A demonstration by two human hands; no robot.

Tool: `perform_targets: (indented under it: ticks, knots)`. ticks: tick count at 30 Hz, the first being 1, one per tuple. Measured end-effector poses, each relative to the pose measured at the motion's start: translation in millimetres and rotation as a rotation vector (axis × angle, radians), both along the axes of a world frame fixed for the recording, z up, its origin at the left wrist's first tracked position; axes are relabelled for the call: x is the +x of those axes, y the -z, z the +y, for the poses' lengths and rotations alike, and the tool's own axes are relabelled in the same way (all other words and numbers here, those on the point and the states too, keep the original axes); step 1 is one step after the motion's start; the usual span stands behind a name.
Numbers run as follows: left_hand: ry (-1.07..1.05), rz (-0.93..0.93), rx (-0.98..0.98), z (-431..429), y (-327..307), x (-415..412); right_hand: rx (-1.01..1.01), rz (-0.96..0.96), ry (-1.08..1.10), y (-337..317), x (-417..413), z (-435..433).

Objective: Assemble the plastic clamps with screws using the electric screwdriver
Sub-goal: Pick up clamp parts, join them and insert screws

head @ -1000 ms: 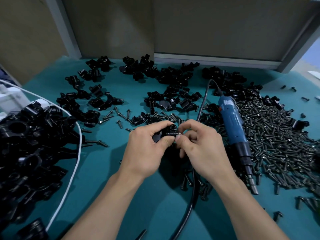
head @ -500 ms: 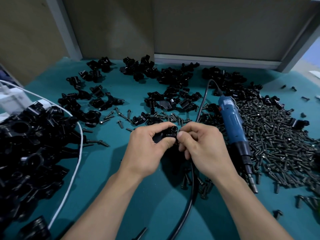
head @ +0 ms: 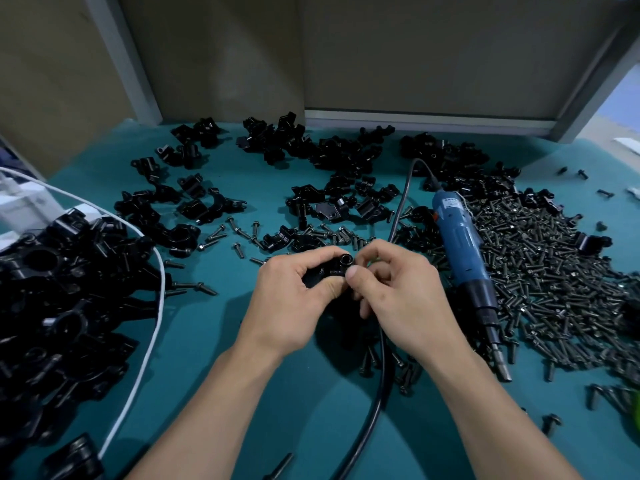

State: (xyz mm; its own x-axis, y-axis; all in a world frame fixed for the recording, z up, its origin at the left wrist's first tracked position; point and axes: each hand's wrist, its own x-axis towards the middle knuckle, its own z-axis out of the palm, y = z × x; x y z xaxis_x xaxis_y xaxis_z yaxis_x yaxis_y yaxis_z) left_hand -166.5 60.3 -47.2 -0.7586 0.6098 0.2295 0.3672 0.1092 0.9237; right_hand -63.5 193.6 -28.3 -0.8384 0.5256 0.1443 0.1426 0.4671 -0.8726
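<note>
Plastic clamp [head: 327, 273] sits pinched in your left hand [head: 294, 303], raised just above the teal mat [head: 214, 403] at centre so its screw hole faces your right. Your right hand [head: 398, 299] has thumb and forefinger closed together against the clamp's side, probably seating a screw by hand, though the screw itself is too hidden to confirm. Both hands meet over the part to steady the alignment. The electric screwdriver [head: 465, 258] lies unheld just beside your right hand, tip toward you, within easy reach. The screw pile [head: 547, 271] spreads on its far side, and loose clamps [head: 62, 306] are heaped at left.
</note>
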Motion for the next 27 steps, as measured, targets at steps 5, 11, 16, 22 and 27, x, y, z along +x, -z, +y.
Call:
perform_targets:
  ticks: [5, 11, 16, 22, 27]
  knots:
    - [0.024, -0.004, 0.023, -1, 1, 0, 0.046, -0.003, 0.021, 1, -2, -2]
    - [0.037, -0.273, 0.231, 7, -5, -2, -0.047, 0.005, -0.018, -2, 1, 1]
    - [0.124, -0.502, 0.299, 4, -7, -2, -0.048, 0.099, 0.002, -1, -2, -6]
    - [0.147, -0.578, 0.213, 1, -5, -5, 0.140, 0.080, 0.002, -7, 3, -12]
    - [0.168, -0.738, 0.214, -1, -7, -5, 0.358, -0.128, 0.213, -15, 9, 8]
